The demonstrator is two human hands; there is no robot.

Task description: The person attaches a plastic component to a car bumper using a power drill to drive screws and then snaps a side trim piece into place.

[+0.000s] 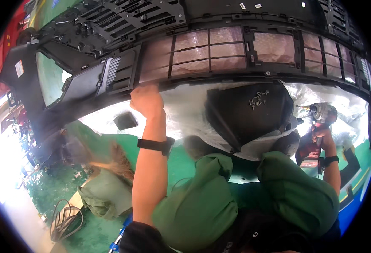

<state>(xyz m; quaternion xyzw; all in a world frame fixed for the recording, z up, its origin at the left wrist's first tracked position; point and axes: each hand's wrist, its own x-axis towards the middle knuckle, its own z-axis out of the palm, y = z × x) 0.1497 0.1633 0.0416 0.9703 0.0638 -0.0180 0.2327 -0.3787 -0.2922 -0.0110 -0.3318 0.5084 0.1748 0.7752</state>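
My left hand [147,99] is closed at the lower edge of a long black grille panel [248,50]; I cannot make out what, if anything, is inside its fingers. At the right, my right hand [322,137] grips a red-and-grey power drill [322,114], its bit pointing left. Between my hands a black triangular tray or cover [240,120] holds several screws [259,99] and rests on silvery plastic wrapping [181,105]. Pinkish bubble wrap [274,46] shows through the panel's openings.
More black slotted parts [122,21] lie beyond the panel. A co-worker [109,168] is low at my left, partly blurred. A coiled cable [65,219] lies on the green floor [88,232] at lower left. A red object [4,55] stands at the far left.
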